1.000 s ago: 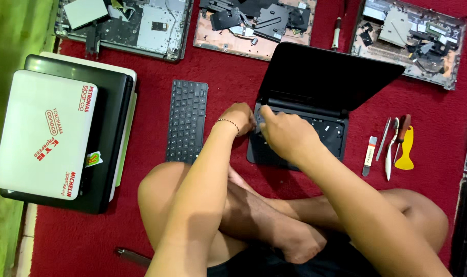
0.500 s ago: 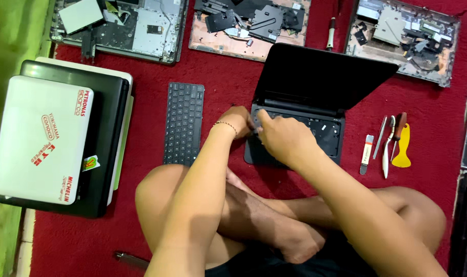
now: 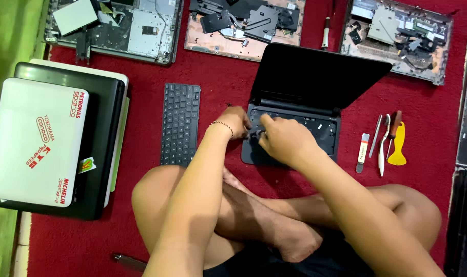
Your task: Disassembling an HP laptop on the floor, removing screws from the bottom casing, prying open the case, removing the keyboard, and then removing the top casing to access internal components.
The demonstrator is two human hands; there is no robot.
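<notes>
A small black laptop (image 3: pixel 315 82) stands open on the red mat, its keyboard removed and the bare base tray (image 3: pixel 323 131) showing. Both hands work at the tray's left part. My left hand (image 3: pixel 236 120) rests at the left edge of the base, a thin bracelet on the wrist. My right hand (image 3: pixel 282 138) lies over the tray, its fingers pinching a small dark part together with the left fingers. What exactly they pinch is hidden. A loose black keyboard (image 3: pixel 180 123) lies just left of the laptop.
A stack of closed laptops (image 3: pixel 54 138), the top one white with stickers, lies at the left. Three opened laptop chassis (image 3: pixel 115 28) line the far edge. Tweezers, a screwdriver (image 3: pixel 392 128) and a yellow pry tool (image 3: pixel 397 149) lie at the right. My crossed legs are below.
The view has shifted slightly. Both hands stay at the laptop base; the right hand has slid a little over the tray's left part.
</notes>
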